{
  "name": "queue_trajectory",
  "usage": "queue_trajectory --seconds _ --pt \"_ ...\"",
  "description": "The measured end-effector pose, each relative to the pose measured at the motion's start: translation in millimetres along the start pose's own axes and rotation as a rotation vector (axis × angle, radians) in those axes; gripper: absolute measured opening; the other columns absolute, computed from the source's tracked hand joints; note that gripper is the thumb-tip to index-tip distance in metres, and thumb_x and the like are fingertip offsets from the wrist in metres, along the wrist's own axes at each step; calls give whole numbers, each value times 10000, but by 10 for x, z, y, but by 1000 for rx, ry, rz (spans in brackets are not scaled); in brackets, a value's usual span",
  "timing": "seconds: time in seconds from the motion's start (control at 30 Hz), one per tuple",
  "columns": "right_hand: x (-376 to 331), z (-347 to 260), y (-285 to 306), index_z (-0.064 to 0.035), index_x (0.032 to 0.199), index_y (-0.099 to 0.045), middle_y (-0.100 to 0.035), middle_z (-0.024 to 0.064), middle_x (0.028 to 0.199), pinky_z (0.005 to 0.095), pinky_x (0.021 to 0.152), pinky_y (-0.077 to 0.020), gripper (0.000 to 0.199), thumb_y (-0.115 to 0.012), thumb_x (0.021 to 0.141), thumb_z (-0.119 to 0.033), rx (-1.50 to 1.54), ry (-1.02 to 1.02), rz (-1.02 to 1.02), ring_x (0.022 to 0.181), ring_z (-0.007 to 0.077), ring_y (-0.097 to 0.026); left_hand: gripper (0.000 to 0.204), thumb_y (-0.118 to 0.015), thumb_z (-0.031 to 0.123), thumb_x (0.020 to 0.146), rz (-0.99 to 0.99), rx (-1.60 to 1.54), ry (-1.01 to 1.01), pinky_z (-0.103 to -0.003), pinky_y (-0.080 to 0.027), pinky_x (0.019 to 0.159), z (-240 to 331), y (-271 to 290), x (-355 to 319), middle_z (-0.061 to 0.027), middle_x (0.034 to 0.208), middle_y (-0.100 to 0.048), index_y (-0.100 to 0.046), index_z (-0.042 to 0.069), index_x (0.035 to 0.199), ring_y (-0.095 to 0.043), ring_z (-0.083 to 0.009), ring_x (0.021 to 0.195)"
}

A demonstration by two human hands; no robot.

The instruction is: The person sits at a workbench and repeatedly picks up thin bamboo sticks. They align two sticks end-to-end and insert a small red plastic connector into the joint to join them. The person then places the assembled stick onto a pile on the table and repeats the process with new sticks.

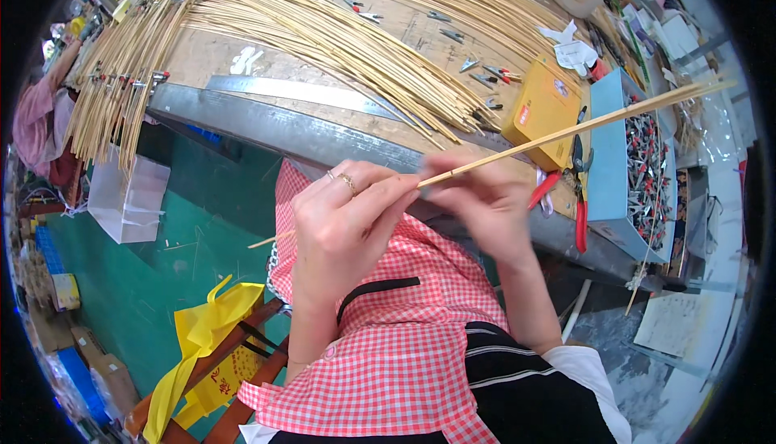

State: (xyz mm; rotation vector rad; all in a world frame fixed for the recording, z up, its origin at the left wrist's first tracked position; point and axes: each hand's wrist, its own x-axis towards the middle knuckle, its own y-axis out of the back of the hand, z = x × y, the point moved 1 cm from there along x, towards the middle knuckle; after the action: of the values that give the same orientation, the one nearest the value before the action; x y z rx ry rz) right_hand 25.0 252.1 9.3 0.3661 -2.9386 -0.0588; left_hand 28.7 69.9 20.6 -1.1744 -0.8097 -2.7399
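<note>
A slender bamboo strip [582, 127], perhaps more than one laid together, slants across the person's lap, its short end low at the left and its long end reaching up over the bench's right side. The left hand [339, 210] has thumb and fingers closed in a pinch around it. The right hand [485, 202] is blurred, fingers curled close beside that pinch; whether they grip the strip cannot be told. With so much length beyond the hands, a loose pinch could let the strip twist or droop, and a sharp bend could split it; a splintered edge might prick bare fingers. Below the long end stand a yellow box [537, 109], red-handled pliers [581, 230] and a light-blue bin [608, 202] of small clips [647, 173]; a careless sweep could snag there.
</note>
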Motion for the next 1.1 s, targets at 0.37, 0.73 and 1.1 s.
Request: queue_trajectory --seconds 0.37,0.73,1.1 --pt "-50 -101 372 86 948 -658 -643 127 720 245 454 -486 125 -655 860 -3 385 194 337 524 118 -552 209 -759 -11 658 -120 -10 42 -283 -483 585 -56 -50 -4 -82 759 -663 -712 35 857 -642 -215 673" --pt "-51 -71 180 82 889 -682 -654 142 767 213 483 -476 88 -642 812 90 219 274 64 563 131 -595 90 -674 23 811 -368 -612 402 -280 -458 566 -62 -162 -23 -88 699 -641 -700 -11 890 -612 -172 624" --pt "738 94 1000 50 949 -657 -647 192 858 362 713 -519 185 -598 779 7 -969 244 78 811 321 -642 67 -646 12 838 -133 -420 348 -252 -401 487 -231 -147 -40 -73 640 -610 -701 -24 854 -545 -122 541"
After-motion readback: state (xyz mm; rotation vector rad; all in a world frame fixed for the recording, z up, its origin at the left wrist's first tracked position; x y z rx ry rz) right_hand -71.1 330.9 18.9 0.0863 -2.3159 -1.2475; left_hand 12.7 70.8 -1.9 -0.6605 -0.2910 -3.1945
